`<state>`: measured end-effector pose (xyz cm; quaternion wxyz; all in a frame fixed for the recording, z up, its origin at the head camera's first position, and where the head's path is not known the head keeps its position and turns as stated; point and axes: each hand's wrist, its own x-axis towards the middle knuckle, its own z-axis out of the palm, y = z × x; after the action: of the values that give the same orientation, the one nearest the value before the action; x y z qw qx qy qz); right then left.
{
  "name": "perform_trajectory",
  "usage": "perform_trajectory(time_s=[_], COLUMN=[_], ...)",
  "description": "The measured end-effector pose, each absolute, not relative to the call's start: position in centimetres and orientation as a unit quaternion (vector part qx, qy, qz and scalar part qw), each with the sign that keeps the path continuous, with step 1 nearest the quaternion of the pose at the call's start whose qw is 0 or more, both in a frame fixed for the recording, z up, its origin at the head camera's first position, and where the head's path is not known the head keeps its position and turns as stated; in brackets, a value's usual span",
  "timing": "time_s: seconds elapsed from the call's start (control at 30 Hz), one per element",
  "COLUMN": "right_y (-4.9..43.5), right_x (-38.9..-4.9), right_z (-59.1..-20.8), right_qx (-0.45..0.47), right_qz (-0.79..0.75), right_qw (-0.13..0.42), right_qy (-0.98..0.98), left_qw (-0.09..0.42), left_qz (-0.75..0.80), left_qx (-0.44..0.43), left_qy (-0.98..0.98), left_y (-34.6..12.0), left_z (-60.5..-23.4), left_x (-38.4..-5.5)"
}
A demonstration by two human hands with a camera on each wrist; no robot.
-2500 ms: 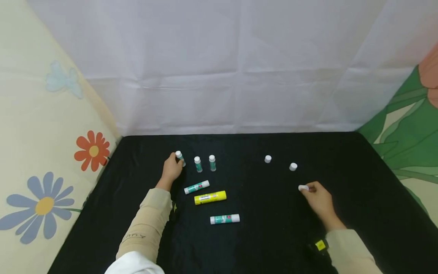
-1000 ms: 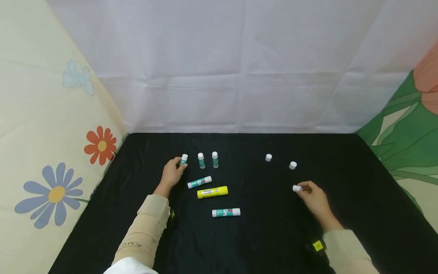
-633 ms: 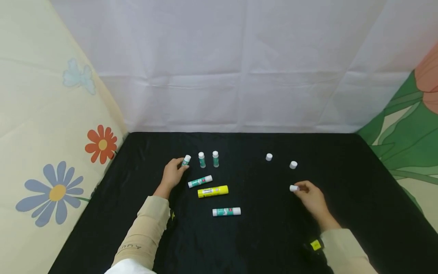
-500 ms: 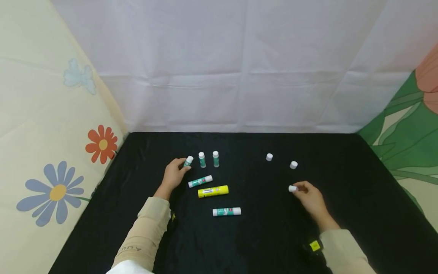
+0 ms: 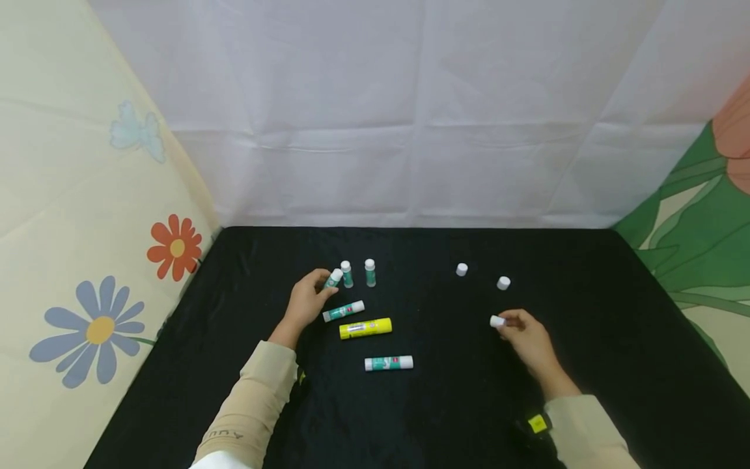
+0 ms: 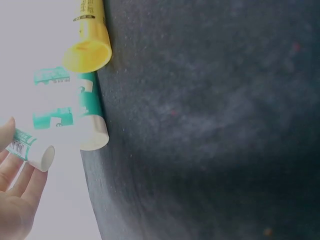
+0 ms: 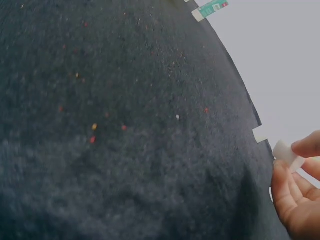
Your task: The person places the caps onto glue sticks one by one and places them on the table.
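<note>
My left hand [image 5: 306,301], nearer yellow plastic tube [image 5: 366,328], pinches green-and-white cylindrical glue stick [image 5: 334,279] beyond it, long axis leaning right; my right hand [image 5: 532,340] pinches white plastic cap [image 5: 497,321], right of tube.

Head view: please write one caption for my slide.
A left hand holds a tilted green-and-white glue stick and a right hand pinches a white cap over a black tabletop.
</note>
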<state>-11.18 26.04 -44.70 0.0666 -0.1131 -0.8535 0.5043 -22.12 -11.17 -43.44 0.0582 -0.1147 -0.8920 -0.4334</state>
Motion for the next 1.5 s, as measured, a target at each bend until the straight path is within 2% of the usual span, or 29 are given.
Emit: perform_trajectory(time_s=[0.37,0.6,1.03,1.33,1.5], right_y=[25.2,25.6,25.9,24.8,24.6], right_x=[-11.2,-11.4,-11.9,-11.7,-12.0], right_z=[-44.5,-45.8,-47.5,-46.0,-46.2], right_qx=[-0.107,-0.066,-0.038,-0.008,0.001], right_qz=[0.571,0.64,0.66,0.67,0.678], right_qw=[0.073,0.083,0.087,0.083,0.086], right_qy=[-0.811,-0.761,-0.745,-0.737,-0.73], left_qw=[0.048,0.037,0.037,0.023,0.036], left_qz=[-0.438,-0.437,-0.444,-0.434,-0.426], left_qx=[-0.134,-0.157,-0.175,-0.192,-0.204], left_qy=[-0.888,-0.885,-0.878,-0.88,-0.881], left_y=[-10.9,-10.4,-9.7,-9.6,-9.5], left_z=[-43.5,-43.4,-43.4,-43.2,-43.1], left_x=[-21.3,-20.9,-20.3,-20.1,-20.2])
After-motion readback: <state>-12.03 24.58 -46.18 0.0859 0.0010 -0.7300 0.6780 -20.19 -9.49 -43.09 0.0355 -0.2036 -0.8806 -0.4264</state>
